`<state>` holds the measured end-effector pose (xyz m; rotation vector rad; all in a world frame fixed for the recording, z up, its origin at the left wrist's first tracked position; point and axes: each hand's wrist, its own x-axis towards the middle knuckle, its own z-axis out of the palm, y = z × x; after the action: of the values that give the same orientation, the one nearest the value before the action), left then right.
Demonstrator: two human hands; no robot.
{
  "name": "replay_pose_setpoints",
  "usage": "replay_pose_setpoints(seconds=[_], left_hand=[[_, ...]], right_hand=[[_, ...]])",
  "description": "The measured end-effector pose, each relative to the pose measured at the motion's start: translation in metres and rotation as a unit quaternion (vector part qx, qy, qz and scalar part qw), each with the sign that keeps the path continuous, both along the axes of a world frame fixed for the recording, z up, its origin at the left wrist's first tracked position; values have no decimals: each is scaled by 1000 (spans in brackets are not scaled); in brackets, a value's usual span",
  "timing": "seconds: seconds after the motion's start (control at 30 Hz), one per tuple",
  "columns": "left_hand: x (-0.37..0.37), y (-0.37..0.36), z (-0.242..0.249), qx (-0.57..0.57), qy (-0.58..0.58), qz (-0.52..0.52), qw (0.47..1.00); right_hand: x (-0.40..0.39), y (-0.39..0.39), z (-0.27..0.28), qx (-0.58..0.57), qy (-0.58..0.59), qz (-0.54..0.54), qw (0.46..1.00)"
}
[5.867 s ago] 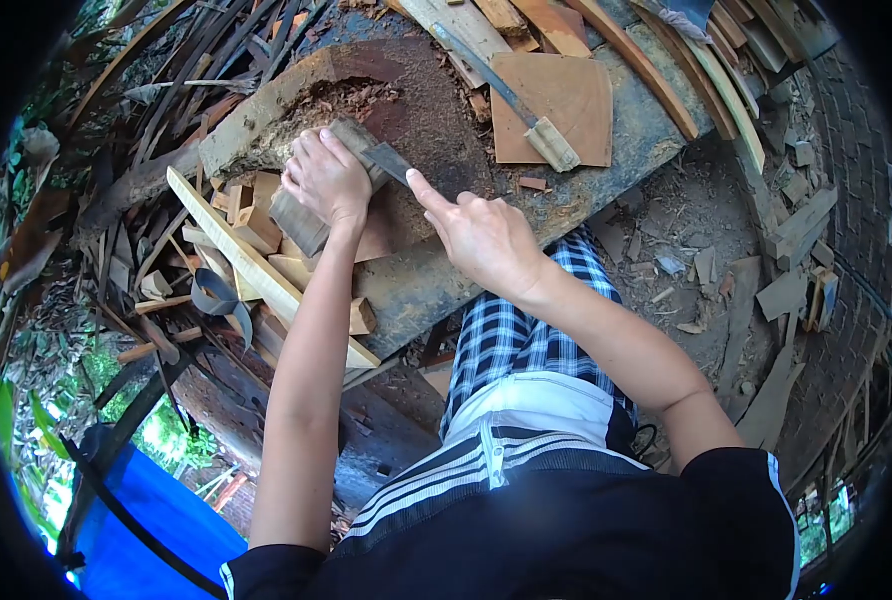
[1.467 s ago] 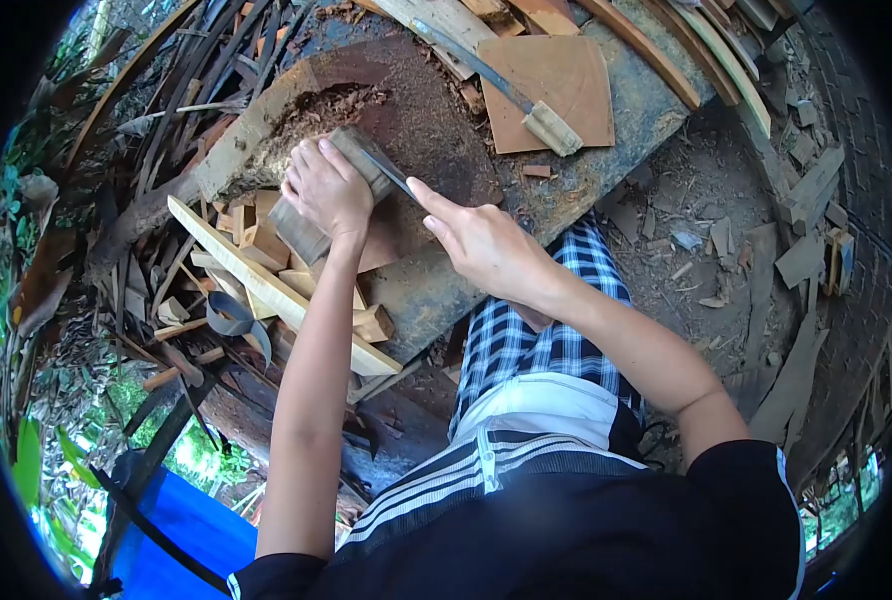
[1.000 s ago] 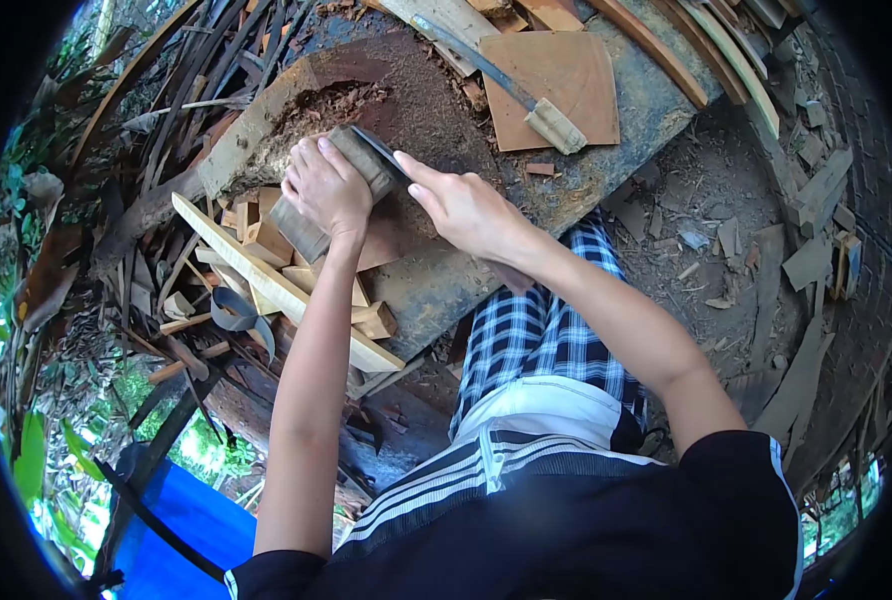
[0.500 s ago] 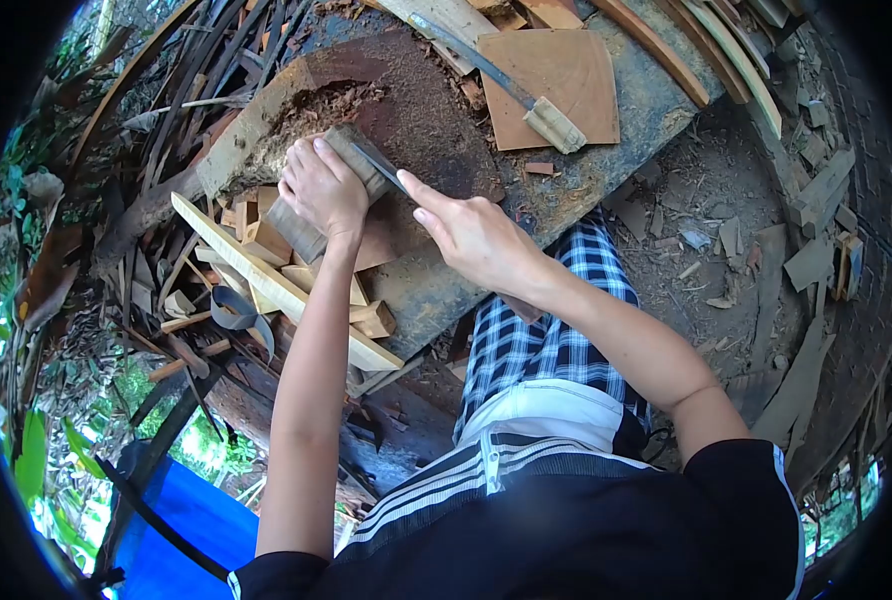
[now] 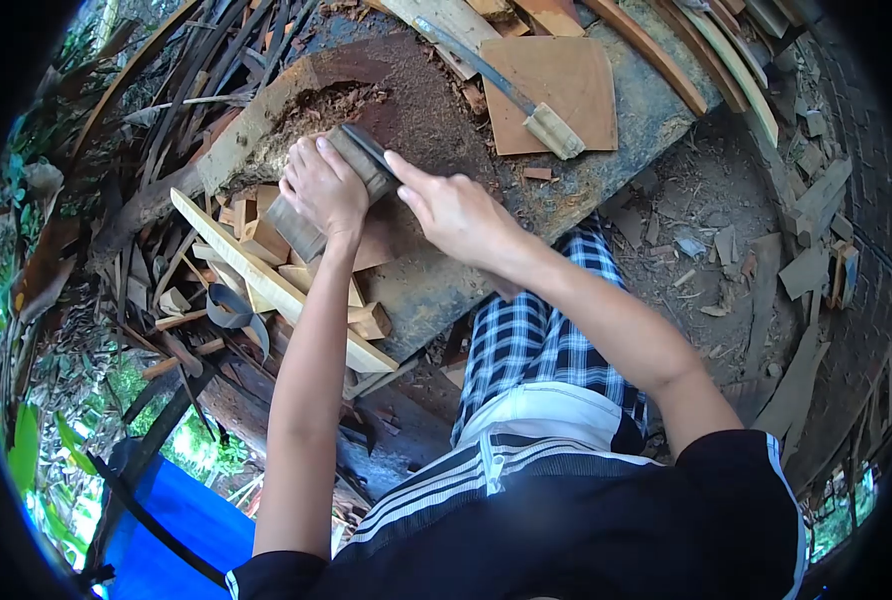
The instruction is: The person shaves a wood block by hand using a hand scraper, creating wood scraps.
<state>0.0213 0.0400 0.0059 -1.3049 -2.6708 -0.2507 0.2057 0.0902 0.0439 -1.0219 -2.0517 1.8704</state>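
Observation:
My left hand (image 5: 324, 190) is closed over a flat, worn wooden block (image 5: 296, 228), fingers curled across its top. The block lies slanted over small offcuts at the edge of the workbench. My right hand (image 5: 464, 222) grips a knife, index finger stretched along the dark blade (image 5: 368, 148). That blade lies along the block's upper right side, just beyond my left fingers. Most of the knife's handle is hidden in my palm; only its end shows below the wrist.
Under the block is a dark, hollowed chopping stump (image 5: 416, 110). A second long blade with a wooden handle (image 5: 554, 131) rests on a square board (image 5: 591, 80). A pale pointed wood strip (image 5: 256, 265) lies left. Curved strips (image 5: 651, 50) lie at the upper right. Scraps cover the ground.
My right hand and the knife have moved slightly up and left along the block, and the blade now shows more of its flat side. The left hand stays on the block.

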Motion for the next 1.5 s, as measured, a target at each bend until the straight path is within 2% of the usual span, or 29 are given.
replay_pose_setpoints(seconds=[0.33,0.47,0.53,0.67,0.73,0.83,0.97,1.07,1.13,1.23,1.5], left_hand=[[0,-1,0,-8,-3,9,1000],[-1,-2,0,-8,-5,30,1000],[-2,0,-1,-9,-4,53,999],[-5,-1,-4,-19,-8,81,996],[-5,-1,-5,-18,-14,78,997],[-5,-2,-4,-13,-9,78,997],[-3,-1,1,-5,-36,56,998],[2,-1,0,-27,-32,50,998],[6,1,-3,-50,-22,61,997],[8,1,-7,-25,-16,82,996],[8,0,-7,-27,-19,85,996]], right_hand=[[2,-7,2,10,3,-9,1000],[8,-5,13,-29,-25,30,999],[-3,-5,0,27,30,7,999],[-9,-13,-5,30,0,-6,1000],[16,-25,0,38,21,-20,999],[47,-27,21,-19,-69,50,996],[59,-37,2,-13,-35,11,999],[61,-34,7,-43,-73,21,996],[59,-38,3,12,-29,0,1000],[54,-30,19,-45,-90,56,993],[51,-30,18,-57,-59,33,996]])
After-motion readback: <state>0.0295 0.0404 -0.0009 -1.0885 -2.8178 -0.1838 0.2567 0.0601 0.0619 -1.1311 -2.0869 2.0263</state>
